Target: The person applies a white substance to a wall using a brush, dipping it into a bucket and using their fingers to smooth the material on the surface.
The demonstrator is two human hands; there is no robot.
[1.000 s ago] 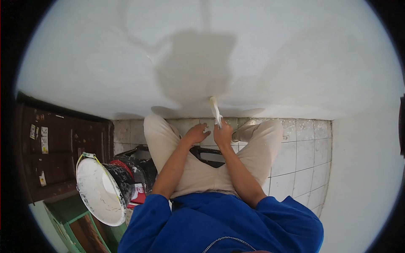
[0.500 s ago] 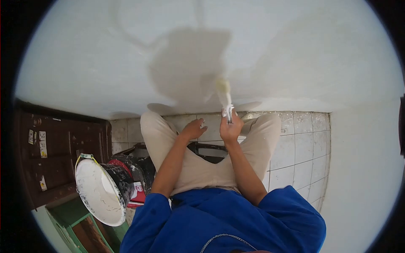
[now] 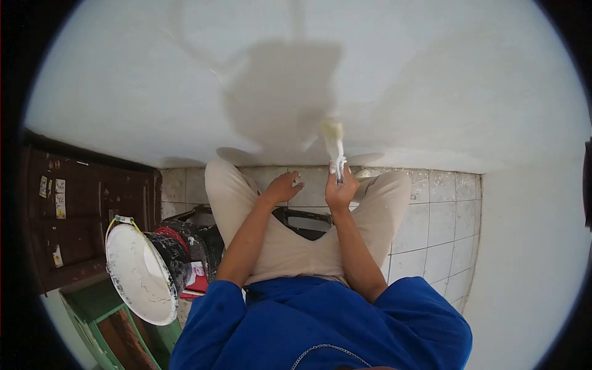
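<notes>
My right hand (image 3: 341, 190) is wrapped round the white-smeared handle of a paintbrush (image 3: 334, 143). The brush points up, its pale yellowish bristles at or close to the white wall (image 3: 419, 92); contact is hard to judge. White paint marks the fingers of that hand. Beside my left knee, my left hand (image 3: 283, 187) hangs with loosely curved fingers, a gap between thumb and fingertips, and nothing visible in it. A whitish smear shows near its fingertips.
To the left, a paint-spattered bucket (image 3: 145, 274) with a white inside and wire handle stands by a dark wooden door (image 3: 86, 209). A green wooden frame (image 3: 92, 333) lies below it. White floor tiles (image 3: 410, 231) meet the wall; a dark seat (image 3: 308, 222) shows between my legs.
My right hand and the paintbrush have shifted slightly right and down. The left hand has hardly moved. The bucket and door sit a little further left in view.
</notes>
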